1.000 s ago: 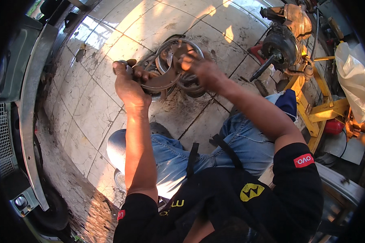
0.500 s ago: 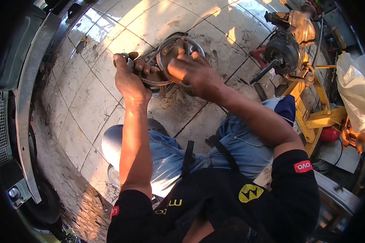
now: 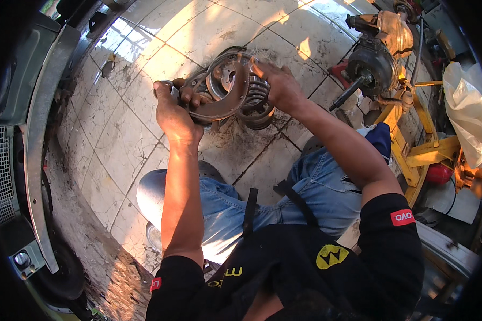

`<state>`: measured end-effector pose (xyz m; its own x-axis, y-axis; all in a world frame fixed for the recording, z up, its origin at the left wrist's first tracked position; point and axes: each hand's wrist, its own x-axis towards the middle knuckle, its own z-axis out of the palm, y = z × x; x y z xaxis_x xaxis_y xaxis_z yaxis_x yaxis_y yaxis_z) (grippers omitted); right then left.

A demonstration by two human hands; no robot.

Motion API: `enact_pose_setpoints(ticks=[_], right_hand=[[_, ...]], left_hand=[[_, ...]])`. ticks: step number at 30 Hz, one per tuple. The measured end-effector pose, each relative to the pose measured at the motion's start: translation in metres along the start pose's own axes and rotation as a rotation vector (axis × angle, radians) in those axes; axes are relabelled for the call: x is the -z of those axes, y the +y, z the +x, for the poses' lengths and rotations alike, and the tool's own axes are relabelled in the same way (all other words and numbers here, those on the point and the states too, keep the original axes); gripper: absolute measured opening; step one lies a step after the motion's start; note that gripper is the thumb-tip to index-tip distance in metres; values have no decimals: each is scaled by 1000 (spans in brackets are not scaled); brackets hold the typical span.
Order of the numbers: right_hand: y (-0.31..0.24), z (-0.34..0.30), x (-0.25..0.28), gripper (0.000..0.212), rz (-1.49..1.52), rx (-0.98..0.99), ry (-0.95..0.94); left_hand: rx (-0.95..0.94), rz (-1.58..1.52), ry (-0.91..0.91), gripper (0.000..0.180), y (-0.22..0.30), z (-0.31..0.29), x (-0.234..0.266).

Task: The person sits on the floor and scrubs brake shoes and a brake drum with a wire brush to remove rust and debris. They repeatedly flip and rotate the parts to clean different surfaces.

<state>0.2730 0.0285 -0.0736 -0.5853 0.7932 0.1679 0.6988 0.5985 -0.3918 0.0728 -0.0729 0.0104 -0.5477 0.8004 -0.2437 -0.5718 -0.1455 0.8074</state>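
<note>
Looks down on tile floor (image 3: 110, 160), pale, cracked & grimy, w/ sun patches nr top. Takes in, at far L, green-grey vehicle panel (image 3: 37, 64) w/ curved metal bar (image 3: 33, 155) along its R side. Wears blk shirt (image 3: 284, 262) & blue jeans (image 3: 324, 203), knees bent & apart. Shows, at R, yellow stand (image 3: 434, 155), w/ dk housing (image 3: 372, 61) just beyond, shaft pointing lower L; can't tell exact mounting. Includes pale plastic bag (image 3: 466, 99) too, draped just R of stand.

Moving to ctr, beyond knees: shows silver metal drum (image 3: 222, 72) on floor, round, w/ hole in middle, partly hidden. Holds brown crescent part (image 3: 231, 101) over lower R side of drum, curve facing down & R, one end at L hand, other nr R hand. Grips L end w/ L hand (image 3: 177, 115), fingers curled, closed round it. Keeps R hand (image 3: 284, 88) half-curled, thumb side toward upper R end of part, v. close; can't tell if touching. Has dk coil spring (image 3: 257, 109) on floor just below R hand, beside drum. Shows small round metal piece (image 3: 167, 83) at L thumb, mostly covered; can't tell if held.
</note>
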Motion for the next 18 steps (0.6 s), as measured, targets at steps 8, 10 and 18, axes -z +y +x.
enact_pose_setpoints(ticks=[8,10,18], right_hand=[[-5,-3,2,59,-142,75,-54],[-12,-2,7,60,-80,116,25],[-3,-2,0,47,-66,88,-50]], left_hand=[[-18,-13,-16,50,4,0,0],[-19,-21,-9,50,4,0,5],[-19,-2,2,50,3,2,3]])
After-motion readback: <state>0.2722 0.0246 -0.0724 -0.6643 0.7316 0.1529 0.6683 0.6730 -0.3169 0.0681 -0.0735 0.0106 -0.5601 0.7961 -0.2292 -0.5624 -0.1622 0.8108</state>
